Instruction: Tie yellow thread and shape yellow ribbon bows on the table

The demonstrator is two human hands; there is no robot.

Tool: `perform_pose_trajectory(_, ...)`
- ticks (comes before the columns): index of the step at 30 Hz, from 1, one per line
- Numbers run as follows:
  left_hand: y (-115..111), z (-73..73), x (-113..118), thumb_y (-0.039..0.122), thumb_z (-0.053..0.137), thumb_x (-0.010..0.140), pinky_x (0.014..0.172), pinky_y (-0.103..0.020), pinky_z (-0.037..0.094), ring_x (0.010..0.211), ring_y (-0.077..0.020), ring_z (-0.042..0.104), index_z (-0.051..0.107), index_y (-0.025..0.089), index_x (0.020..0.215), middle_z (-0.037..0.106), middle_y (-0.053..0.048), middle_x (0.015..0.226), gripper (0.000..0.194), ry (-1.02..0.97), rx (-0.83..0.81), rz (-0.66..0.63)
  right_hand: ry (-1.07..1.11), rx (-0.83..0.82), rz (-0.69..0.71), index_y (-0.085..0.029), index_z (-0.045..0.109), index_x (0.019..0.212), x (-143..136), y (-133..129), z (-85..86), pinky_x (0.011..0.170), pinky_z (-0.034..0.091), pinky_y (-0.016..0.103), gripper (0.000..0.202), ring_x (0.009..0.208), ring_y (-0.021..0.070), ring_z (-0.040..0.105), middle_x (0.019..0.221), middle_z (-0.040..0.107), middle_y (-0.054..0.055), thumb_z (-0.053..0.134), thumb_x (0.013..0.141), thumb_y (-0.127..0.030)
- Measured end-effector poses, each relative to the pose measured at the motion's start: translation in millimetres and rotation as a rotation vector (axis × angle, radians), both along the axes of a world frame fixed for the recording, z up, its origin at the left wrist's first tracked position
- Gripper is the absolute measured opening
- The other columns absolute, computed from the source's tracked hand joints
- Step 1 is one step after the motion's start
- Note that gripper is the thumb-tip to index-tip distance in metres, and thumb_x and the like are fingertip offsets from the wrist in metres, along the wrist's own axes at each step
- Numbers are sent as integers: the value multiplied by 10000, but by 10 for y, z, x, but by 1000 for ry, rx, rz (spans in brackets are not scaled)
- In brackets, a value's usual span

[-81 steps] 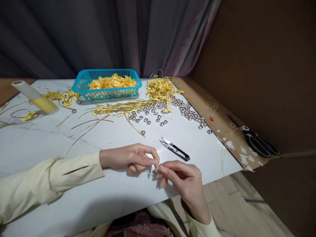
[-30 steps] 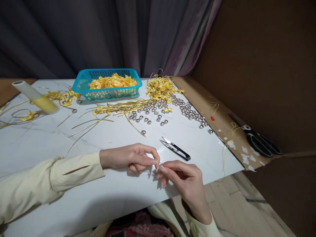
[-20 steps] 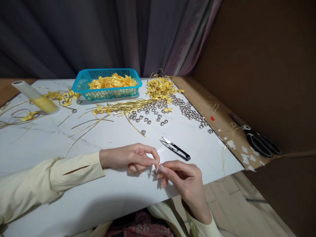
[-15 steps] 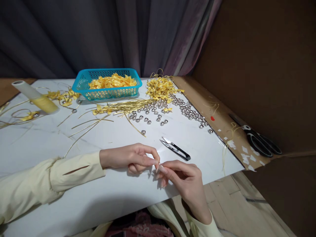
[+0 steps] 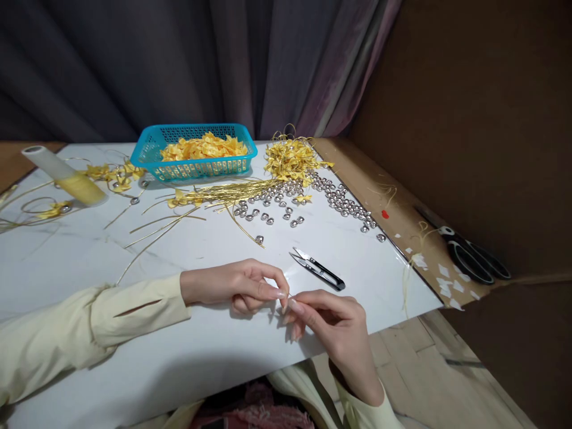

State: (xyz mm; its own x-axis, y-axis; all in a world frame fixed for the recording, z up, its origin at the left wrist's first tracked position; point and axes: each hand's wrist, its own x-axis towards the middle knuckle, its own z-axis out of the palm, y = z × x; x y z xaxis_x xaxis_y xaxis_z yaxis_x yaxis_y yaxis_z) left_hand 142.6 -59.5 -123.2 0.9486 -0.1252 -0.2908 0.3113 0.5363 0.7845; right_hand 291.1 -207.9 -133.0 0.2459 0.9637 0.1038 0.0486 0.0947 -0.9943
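My left hand [image 5: 252, 288] is closed in a pinch above the white table [image 5: 214, 369], near its front edge. My right hand [image 5: 333, 319] pinches close beside it, the fingertips of both nearly touching. Something thin shows between the fingertips, too small to name. Just behind my hands lie small black-handled thread snips [image 5: 318, 269], blades pointing left. Farther back are loose silver beads [image 5: 348, 204], a bundle of gold cords [image 5: 236, 192] and a heap of yellow ribbon bows [image 5: 292, 158].
A turquoise basket [image 5: 203, 170] of yellow pieces stands at the back. Left of it lean a spool of yellow thread [image 5: 80, 186] and corded bows [image 5: 53, 210]. Large black scissors [image 5: 471, 256] and white scraps [image 5: 442, 286] lie on cardboard at the right.
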Motion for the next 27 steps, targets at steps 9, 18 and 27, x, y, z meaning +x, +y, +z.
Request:
perform_pose_trajectory(9,2,27,7,315,612,874,367,-177,92,380,-36,80,553,135,890,196,131,446,191,9,-23,9,21,-8,7,-150,703,751,-4,-6,-6,465,523,201,140,444,109,589,597,665,26,650,843,-241)
perform_pose_trajectory(18,-4,27,17,306,589,876,368,-165,102,381,-41,82,553,137,900,203,130,449,174,-5,-31,20,23,12,15,-149,698,741,4,-3,-17,449,508,184,146,431,99,577,586,662,24,646,846,-236)
perform_pose_trajectory(27,-15,29,11,348,587,879,366,-181,115,363,-43,94,567,132,893,213,131,421,217,15,15,28,27,-2,0,-145,702,741,-6,-3,-23,450,529,203,164,427,109,582,586,664,30,656,841,-266)
